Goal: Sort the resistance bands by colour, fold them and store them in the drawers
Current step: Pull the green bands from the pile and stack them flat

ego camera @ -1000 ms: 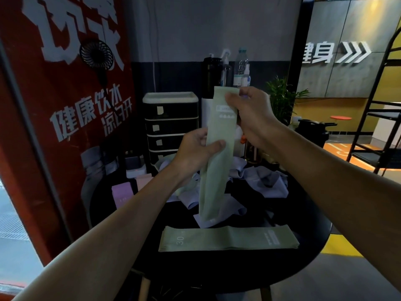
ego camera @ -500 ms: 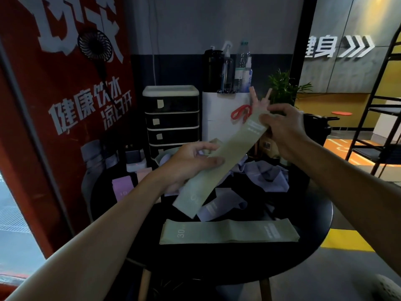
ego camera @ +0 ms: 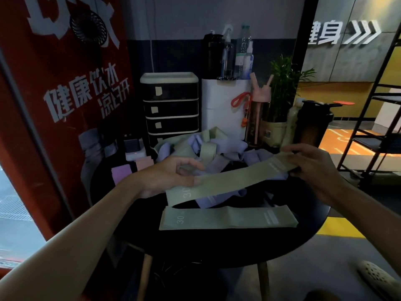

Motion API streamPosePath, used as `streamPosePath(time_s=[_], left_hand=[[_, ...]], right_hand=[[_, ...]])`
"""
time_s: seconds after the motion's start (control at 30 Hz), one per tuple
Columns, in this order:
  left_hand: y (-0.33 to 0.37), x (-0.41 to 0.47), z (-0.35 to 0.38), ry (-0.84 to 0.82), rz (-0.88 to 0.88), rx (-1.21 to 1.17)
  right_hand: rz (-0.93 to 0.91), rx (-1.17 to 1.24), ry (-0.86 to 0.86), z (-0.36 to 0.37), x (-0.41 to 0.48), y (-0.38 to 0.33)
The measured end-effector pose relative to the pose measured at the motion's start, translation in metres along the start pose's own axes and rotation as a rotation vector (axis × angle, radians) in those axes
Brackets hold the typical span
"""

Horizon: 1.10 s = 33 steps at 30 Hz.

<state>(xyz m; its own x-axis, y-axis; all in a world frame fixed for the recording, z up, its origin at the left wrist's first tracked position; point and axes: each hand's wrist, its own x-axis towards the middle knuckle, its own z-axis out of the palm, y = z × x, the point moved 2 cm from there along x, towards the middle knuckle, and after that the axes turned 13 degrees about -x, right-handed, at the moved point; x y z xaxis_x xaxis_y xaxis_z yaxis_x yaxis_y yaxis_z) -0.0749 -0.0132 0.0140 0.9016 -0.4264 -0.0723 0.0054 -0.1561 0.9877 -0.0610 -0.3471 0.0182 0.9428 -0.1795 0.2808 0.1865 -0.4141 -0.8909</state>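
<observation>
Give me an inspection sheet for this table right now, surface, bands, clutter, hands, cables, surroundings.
Surface: round black table, dim light.
Job's things: green band held stretched; second green band flat at the front; mixed band pile behind; closed drawer unit.
Clutter: bottles, potted plant.
Hands: left hand and right hand grip the band's ends.
Cables: one on the back wall.
Surroundings: red poster, black shelf rack.
</observation>
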Motion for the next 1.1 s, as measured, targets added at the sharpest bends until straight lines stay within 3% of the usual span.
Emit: streamPosePath(time_s=[0.33, 0.63, 1.1], left_hand=[[-0.025, -0.017, -0.018, 0.176, -0.047, -0.132], [-0.040, -0.027, -0.020, 0.251, 0.037, 0.203], [-0.057, -0.029, -0.015, 0.229, 0.130, 0.380]], right_hand=[[0.039, -0.182, -0.111, -0.008, -0.044, 0.027], [-0.057, -0.319, -0.189, 0.001, -0.057, 0.045], [-0.191, -0.565, -0.278, 0.003, -0.056, 0.075]])
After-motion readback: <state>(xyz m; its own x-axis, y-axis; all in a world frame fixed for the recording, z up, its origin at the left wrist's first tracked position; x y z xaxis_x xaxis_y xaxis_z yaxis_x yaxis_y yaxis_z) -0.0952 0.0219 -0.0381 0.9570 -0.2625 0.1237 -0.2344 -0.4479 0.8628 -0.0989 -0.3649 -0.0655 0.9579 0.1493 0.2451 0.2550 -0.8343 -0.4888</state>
